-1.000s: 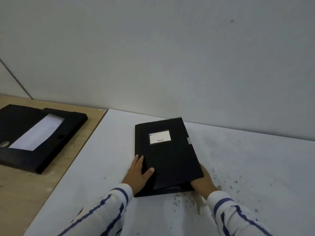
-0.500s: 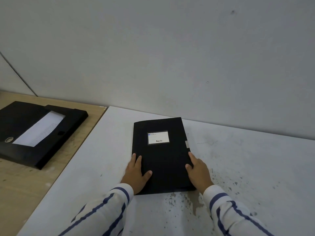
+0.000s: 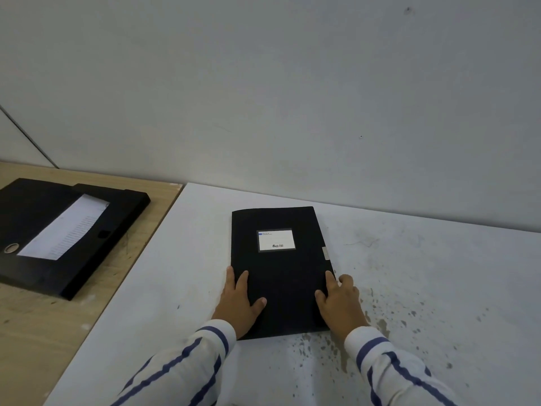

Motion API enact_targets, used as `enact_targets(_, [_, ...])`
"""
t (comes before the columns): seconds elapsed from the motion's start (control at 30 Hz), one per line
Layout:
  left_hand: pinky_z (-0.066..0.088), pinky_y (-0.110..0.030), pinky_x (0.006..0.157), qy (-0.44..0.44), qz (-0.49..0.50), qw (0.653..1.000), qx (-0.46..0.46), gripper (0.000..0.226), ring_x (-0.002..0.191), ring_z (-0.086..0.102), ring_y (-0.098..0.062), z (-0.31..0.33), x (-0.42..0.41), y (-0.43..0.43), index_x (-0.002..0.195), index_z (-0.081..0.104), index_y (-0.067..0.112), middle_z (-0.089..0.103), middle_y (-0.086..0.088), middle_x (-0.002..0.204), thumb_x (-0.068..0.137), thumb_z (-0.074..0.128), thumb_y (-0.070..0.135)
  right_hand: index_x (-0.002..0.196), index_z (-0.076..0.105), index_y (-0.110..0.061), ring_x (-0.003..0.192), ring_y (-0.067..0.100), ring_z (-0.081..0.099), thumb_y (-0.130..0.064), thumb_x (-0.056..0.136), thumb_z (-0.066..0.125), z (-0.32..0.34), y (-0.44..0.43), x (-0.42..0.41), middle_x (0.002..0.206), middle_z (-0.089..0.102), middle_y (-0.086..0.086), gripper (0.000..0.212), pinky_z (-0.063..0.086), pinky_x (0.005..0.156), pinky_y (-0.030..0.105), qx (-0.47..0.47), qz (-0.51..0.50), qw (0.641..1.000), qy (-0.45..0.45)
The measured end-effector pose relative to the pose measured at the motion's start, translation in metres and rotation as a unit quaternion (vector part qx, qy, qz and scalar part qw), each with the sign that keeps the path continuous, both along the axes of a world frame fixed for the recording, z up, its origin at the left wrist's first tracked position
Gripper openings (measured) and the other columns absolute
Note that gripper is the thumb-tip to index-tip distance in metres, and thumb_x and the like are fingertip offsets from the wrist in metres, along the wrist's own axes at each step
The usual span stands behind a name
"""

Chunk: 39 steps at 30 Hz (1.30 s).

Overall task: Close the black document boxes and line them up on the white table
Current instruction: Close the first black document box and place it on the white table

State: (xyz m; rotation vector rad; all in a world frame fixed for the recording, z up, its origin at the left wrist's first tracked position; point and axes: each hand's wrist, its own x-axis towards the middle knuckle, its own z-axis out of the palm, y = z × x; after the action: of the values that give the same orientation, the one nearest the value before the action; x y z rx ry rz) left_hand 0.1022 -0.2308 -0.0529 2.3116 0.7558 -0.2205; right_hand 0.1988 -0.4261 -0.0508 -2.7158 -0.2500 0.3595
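Closed black document box (image 3: 281,271) lay flat at frame centre on white counter (image 3: 424,288), lid down, matte, rectangular. White label (image 3: 276,240) on lid; print too small to read. Pale tab (image 3: 325,253) on right edge. Left hand (image 3: 238,303) flat on lid's lower left, fingers spread, gripping nothing. Right hand (image 3: 339,303) pressed on lower right edge, fingers loosely apart. Striped sleeves cut off by bottom edge. Counter speckled with dark stains. Second box (image 3: 58,232) open, at left on wooden counter (image 3: 35,332), white sheet (image 3: 66,227) inside, partly cut off.
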Motion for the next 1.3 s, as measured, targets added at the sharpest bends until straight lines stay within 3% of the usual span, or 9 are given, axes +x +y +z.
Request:
enact_targets(0.07, [0.033, -0.042, 0.116, -0.027, 0.025, 0.998, -0.047, 0.082, 0.145, 0.027, -0.028, 0.002, -0.002, 0.003, 0.151, 0.014, 0.021, 0.005, -0.003, 0.162, 0.088, 0.062, 0.042, 0.147, 0.019, -0.023, 0.116, 0.029, 0.049, -0.042, 0.096, 0.039, 0.003, 0.002, 0.0, 0.137, 0.036, 0.011, 0.059, 0.048, 0.098, 0.039, 0.018, -0.01, 0.999, 0.044])
enact_targets(0.17, [0.046, -0.046, 0.105, -0.076, 0.098, 0.982, -0.14, 0.069, 0.126, 0.05, -0.029, 0.007, -0.003, 0.007, 0.138, 0.032, 0.017, 0.046, -0.006, 0.143, 0.083, 0.07, 0.032, 0.148, 0.011, -0.025, 0.119, 0.032, 0.049, -0.039, 0.095, 0.043, 0.007, 0.004, -0.006, 0.137, 0.04, 0.014, 0.064, 0.045, 0.098, 0.043, 0.073, -0.066, 0.992, 0.082])
enact_targets(0.23, [0.049, -0.044, 0.102, -0.077, 0.109, 0.979, -0.154, 0.063, 0.12, 0.055, -0.029, 0.01, -0.002, 0.007, 0.134, 0.035, 0.018, 0.053, -0.006, 0.135, 0.083, 0.07, 0.029, 0.147, 0.014, -0.021, 0.119, 0.034, 0.05, -0.035, 0.094, 0.047, 0.009, 0.006, -0.012, 0.135, 0.045, 0.015, 0.065, 0.045, 0.1, 0.046, 0.101, -0.093, 0.987, 0.081])
enact_targets(0.47, [0.048, -0.043, 0.101, -0.09, 0.072, 0.979, -0.165, 0.063, 0.121, 0.054, -0.028, 0.01, 0.009, 0.005, 0.136, 0.032, 0.022, 0.051, -0.002, 0.136, 0.085, 0.068, 0.03, 0.147, 0.022, -0.016, 0.131, 0.032, 0.04, -0.028, 0.094, 0.051, 0.008, -0.006, -0.023, 0.144, 0.042, 0.012, 0.062, 0.037, 0.11, 0.047, 0.176, -0.122, 0.974, 0.075])
enact_targets(0.97, [0.047, -0.037, 0.1, -0.084, -0.031, 0.978, -0.186, 0.062, 0.12, 0.055, -0.022, 0.012, 0.116, -0.134, 0.134, 0.032, 0.029, 0.052, 0.005, 0.134, 0.084, 0.067, 0.031, 0.147, 0.024, -0.014, 0.128, 0.034, 0.042, -0.03, 0.096, 0.049, 0.01, -0.154, 0.044, 0.141, 0.046, 0.011, 0.059, 0.039, 0.109, 0.046, 0.147, -0.216, 0.965, 0.037])
enact_targets(1.3, [0.044, -0.044, 0.107, -0.077, -0.024, 0.982, -0.168, 0.071, 0.128, 0.049, -0.025, 0.013, 0.151, -0.169, 0.143, 0.026, 0.022, 0.046, -0.001, 0.143, 0.085, 0.066, 0.03, 0.147, 0.024, -0.016, 0.128, 0.034, 0.042, -0.031, 0.095, 0.051, 0.005, -0.185, 0.08, 0.142, 0.044, 0.012, 0.061, 0.039, 0.108, 0.047, 0.156, -0.223, 0.961, 0.041])
